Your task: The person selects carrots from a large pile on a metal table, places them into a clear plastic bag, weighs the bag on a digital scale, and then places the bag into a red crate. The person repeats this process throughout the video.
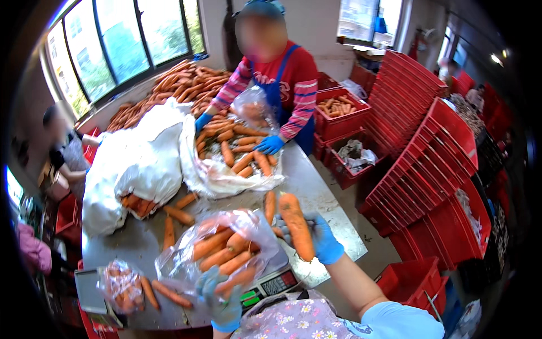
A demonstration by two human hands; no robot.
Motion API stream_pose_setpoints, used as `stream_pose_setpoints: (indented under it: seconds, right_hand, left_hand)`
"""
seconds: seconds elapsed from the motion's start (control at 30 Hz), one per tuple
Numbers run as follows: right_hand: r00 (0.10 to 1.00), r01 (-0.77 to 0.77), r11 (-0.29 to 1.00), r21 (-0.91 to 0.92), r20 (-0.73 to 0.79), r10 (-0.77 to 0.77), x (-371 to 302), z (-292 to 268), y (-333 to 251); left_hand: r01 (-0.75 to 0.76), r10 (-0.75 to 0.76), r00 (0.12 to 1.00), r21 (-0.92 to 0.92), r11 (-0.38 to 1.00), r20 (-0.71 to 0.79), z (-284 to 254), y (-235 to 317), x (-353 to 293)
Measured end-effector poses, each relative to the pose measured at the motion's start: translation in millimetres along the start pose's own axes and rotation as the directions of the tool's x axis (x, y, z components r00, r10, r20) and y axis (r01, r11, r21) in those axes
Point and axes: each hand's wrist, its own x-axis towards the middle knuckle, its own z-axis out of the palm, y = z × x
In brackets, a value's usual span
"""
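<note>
In my gloved right hand [326, 240] I hold a thick carrot [297, 227], raised upright over the right side of the metal table. My gloved left hand [221, 302] is at the near edge of a clear plastic bag [265, 229], its fingers against the film beside a carrot [239, 280]. Several large carrots lie in this bag, whose mouth is spread. Under the bag sits a scale [274, 284], partly covered by it. Loose carrots [270, 206] lie just beyond the bag.
Across the metal table [339, 217], a co-worker in blue gloves handles carrots on an opened white sack [195, 175]. Full white sacks [132, 158] and a small bagged lot of carrots [121, 287] are left. Stacked red crates [420, 164] stand right; a carrot heap [186, 82] lies by the window.
</note>
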Motion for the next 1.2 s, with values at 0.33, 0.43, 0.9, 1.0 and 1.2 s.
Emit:
stream_pose_setpoints:
  seconds: [0.33,0.43,0.9,1.0,1.2]
  right_hand:
    - [0.629,0.101,0.961,-0.258,-0.732,-0.262,-104.1,-152.0,-141.9]
    - [0.538,0.384,0.708,-0.593,-0.479,-0.693,-45.7,-90.5,-274.9]
    - [0.865,-0.062,0.222,-0.973,-0.163,-0.474,38.0,-51.4,-119.4]
    - [0.878,0.038,0.0,-0.999,0.034,-0.477,40.0,-3.1,-47.5]
    - [0.814,0.345,-0.584,-0.735,0.544,-0.204,27.2,92.5,55.9]
  left_hand:
    - [0.405,-0.448,0.872,-0.222,0.887,-0.197,19.8,-21.4,13.8]
    - [0.444,-0.488,0.848,-0.224,0.868,-0.21,20.8,-21.2,15.2]
    - [0.441,-0.543,0.76,-0.331,0.834,-0.357,3.0,-14.4,21.8]
    - [0.307,-0.344,0.868,-0.156,0.939,-0.358,-23.5,-57.1,2.7]
    - [0.319,-0.473,0.808,-0.415,0.852,-0.352,-18.0,-32.6,22.5]
